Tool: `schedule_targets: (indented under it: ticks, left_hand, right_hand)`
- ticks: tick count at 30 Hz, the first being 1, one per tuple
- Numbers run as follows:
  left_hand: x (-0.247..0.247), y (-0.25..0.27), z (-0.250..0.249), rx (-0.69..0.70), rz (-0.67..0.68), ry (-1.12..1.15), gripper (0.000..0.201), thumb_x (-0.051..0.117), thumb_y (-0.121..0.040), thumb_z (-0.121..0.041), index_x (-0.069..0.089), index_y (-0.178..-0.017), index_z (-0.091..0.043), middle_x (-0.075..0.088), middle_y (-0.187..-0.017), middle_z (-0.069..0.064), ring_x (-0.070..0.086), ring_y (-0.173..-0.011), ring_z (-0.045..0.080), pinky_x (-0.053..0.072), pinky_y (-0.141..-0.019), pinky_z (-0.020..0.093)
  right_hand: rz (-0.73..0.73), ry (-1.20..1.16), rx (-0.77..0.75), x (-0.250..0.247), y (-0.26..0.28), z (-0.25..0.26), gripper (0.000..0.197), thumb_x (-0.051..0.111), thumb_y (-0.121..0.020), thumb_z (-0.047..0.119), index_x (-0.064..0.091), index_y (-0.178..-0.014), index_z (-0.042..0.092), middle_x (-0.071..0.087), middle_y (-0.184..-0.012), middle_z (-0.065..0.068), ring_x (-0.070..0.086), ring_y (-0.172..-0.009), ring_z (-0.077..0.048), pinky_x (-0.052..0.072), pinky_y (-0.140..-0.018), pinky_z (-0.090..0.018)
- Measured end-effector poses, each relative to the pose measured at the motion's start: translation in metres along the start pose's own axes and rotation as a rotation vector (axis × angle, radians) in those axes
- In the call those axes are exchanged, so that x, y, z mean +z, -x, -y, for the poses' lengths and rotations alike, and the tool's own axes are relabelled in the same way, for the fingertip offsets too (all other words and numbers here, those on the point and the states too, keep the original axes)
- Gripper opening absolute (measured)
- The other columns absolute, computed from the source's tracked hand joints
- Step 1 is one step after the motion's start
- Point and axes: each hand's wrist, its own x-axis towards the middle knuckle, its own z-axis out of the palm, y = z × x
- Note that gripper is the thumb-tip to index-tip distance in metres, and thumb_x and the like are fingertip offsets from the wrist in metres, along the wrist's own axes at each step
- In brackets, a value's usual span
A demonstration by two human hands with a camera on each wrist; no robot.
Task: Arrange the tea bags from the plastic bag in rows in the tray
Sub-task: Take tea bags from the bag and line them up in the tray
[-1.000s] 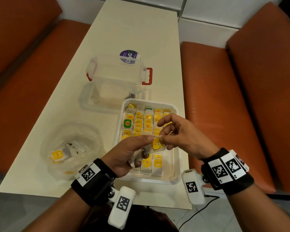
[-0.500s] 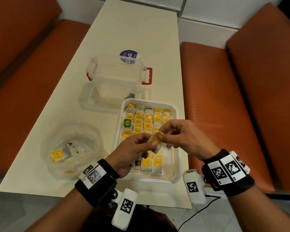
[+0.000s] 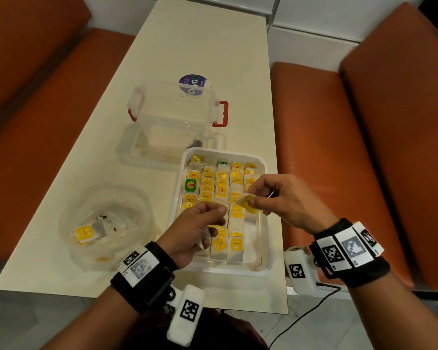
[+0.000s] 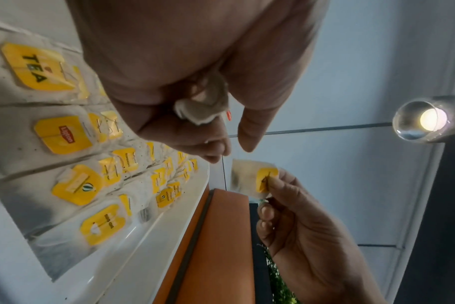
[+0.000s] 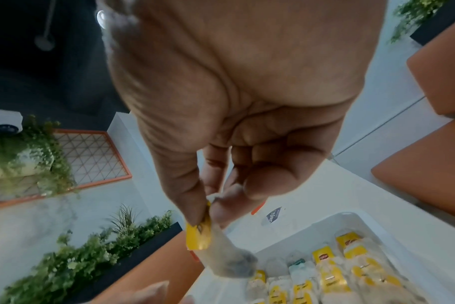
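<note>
The white tray (image 3: 269,223) holds rows of yellow-tagged tea bags (image 3: 221,183), seen closer as tea bags (image 4: 65,133) in the left wrist view. Over its right half, my right hand (image 3: 276,198) pinches one tea bag (image 3: 246,202) by its yellow tag; this tea bag (image 5: 208,244) hangs from thumb and forefinger. My left hand (image 3: 208,218) hovers over the tray's near middle with a second, crumpled tea bag (image 4: 203,109) tucked under its curled fingers. The clear plastic bag (image 3: 104,205) on the left holds a few tea bags (image 3: 85,233).
A clear storage box (image 3: 172,114) with red latches stands on its lid behind the tray. The cream table (image 3: 192,41) is narrow, with orange benches (image 3: 339,147) on both sides. The tray sits near the table's right and front edges.
Both hands held one tea bag together over the tray. Now they have parted: the right hand keeps that bag and has drawn right, the left hand has pulled back.
</note>
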Motion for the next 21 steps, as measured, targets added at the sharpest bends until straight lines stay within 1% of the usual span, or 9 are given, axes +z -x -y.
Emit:
schedule_targets:
  ticks: [2,5,7,9,11,12,15,18,21]
  left_hand:
    - [-0.003,-0.001,0.0,-0.025,-0.007,0.039,0.007,0.069,-0.092,-0.017,0.067,-0.098,-0.019,0.064,-0.079,-0.002,0.052,-0.059,0.009,0.036,-0.045,0.019]
    - [-0.004,-0.001,0.001,-0.025,-0.002,0.064,0.015,0.063,-0.091,-0.002,0.067,-0.096,-0.016,0.062,-0.079,0.001,0.054,-0.064,0.011,0.042,-0.048,0.021]
    - [-0.004,0.0,0.002,-0.024,0.002,0.082,0.019,0.06,-0.09,0.004,0.067,-0.098,-0.013,0.06,-0.081,0.004,0.055,-0.067,0.013,0.046,-0.051,0.022]
    - [-0.005,0.001,0.003,-0.022,0.005,0.099,0.024,0.056,-0.089,0.008,0.066,-0.1,-0.01,0.06,-0.085,0.007,0.057,-0.072,0.016,0.051,-0.058,0.025]
    - [-0.007,0.001,0.004,-0.02,0.012,0.136,0.028,0.051,-0.088,0.012,0.066,-0.101,-0.007,0.061,-0.088,0.01,0.06,-0.076,0.018,0.057,-0.066,0.03]
    - [-0.008,0.002,0.005,-0.02,0.016,0.161,0.029,0.049,-0.088,0.013,0.066,-0.102,-0.006,0.061,-0.088,0.011,0.061,-0.077,0.019,0.059,-0.07,0.031]
    - [-0.01,0.004,0.005,-0.026,0.03,0.231,0.031,0.044,-0.088,0.015,0.064,-0.103,-0.002,0.061,-0.09,0.013,0.061,-0.082,0.022,0.059,-0.079,0.032]
    - [-0.011,0.006,0.002,-0.024,0.041,0.275,0.04,0.035,-0.084,0.018,0.064,-0.104,0.001,0.06,-0.091,0.015,0.06,-0.085,0.024,0.059,-0.081,0.033]
    - [-0.012,0.006,0.001,-0.024,0.036,0.282,0.048,0.031,-0.077,0.021,0.066,-0.104,0.002,0.061,-0.094,0.015,0.063,-0.085,0.024,0.059,-0.084,0.034]
  right_hand:
    - [-0.041,0.101,0.011,-0.002,-0.004,-0.007,0.008,0.08,-0.084,0.03,0.072,-0.085,0.028,0.07,-0.076,0.006,0.065,-0.062,-0.007,0.049,-0.061,-0.025]
    - [-0.066,0.26,0.057,-0.003,-0.009,-0.018,0.008,0.078,-0.085,0.035,0.07,-0.085,0.033,0.069,-0.076,0.012,0.065,-0.067,-0.005,0.055,-0.067,-0.035]
    - [-0.053,0.309,0.091,-0.002,-0.01,-0.024,0.007,0.076,-0.086,0.037,0.069,-0.085,0.034,0.069,-0.077,0.012,0.065,-0.07,-0.006,0.056,-0.069,-0.036]
    - [-0.031,0.359,0.113,0.0,-0.01,-0.029,0.006,0.074,-0.087,0.038,0.068,-0.087,0.035,0.07,-0.08,0.013,0.064,-0.072,-0.006,0.054,-0.066,-0.033]
    - [0.002,0.438,0.135,0.003,-0.011,-0.035,0.006,0.071,-0.089,0.038,0.066,-0.088,0.036,0.07,-0.085,0.014,0.063,-0.075,-0.005,0.049,-0.063,-0.027]
    - [0.023,0.486,0.143,0.005,-0.011,-0.037,0.006,0.071,-0.089,0.039,0.064,-0.088,0.038,0.07,-0.088,0.015,0.063,-0.078,-0.006,0.047,-0.063,-0.026]
    - [0.105,0.6,0.178,0.014,-0.011,-0.046,0.005,0.069,-0.087,0.042,0.064,-0.088,0.041,0.068,-0.089,0.017,0.062,-0.082,-0.007,0.047,-0.062,-0.026]
    - [0.147,0.667,0.192,0.024,-0.014,-0.052,0.009,0.068,-0.087,0.043,0.068,-0.095,0.039,0.067,-0.09,0.018,0.062,-0.084,-0.008,0.043,-0.06,-0.025]
    - [0.139,0.748,0.185,0.031,-0.022,-0.058,0.01,0.067,-0.088,0.044,0.069,-0.097,0.039,0.069,-0.094,0.016,0.064,-0.086,-0.01,0.041,-0.06,-0.025]
